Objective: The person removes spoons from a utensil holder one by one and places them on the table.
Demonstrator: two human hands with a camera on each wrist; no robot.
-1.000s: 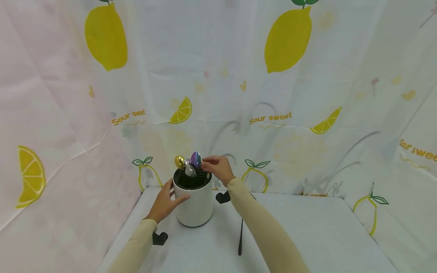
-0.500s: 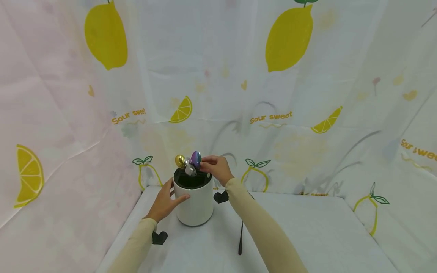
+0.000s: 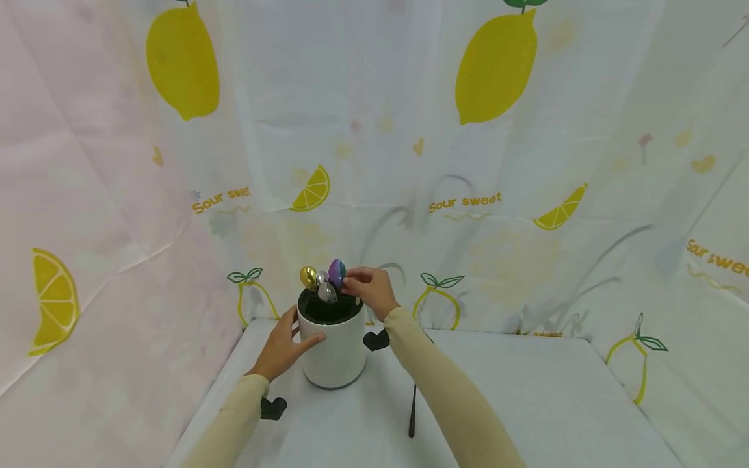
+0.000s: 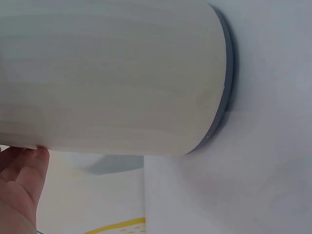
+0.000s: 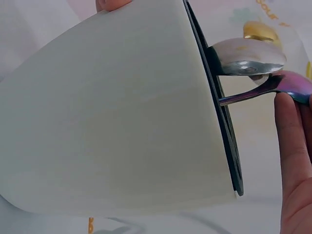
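Left grip (image 3: pixel 279 351) curled round white holder (image 3: pixel 333 356), right grip (image 3: pixel 372 289) pinching purple spoon (image 3: pixel 337 272), handle in the holder's black top (image 3: pixel 332 316) (contact partly hidden), so likely seating or drawing it; next needs holder steady, spoon guided along its handle.

The white surface (image 3: pixel 515 390) spreads below and to the right of the right hand (image 3: pixel 373 292). On it, nearer the person than that hand, lies a black stick (image 3: pixel 412 416), its far part hidden. Behind both hands stands a pale cloth (image 3: pixel 374 84): one lemon (image 3: pixel 183 63) high left of the left hand (image 3: pixel 281 348), another lemon (image 3: pixel 496 68) high right of the right, a slice (image 3: pixel 311 190) above between them.
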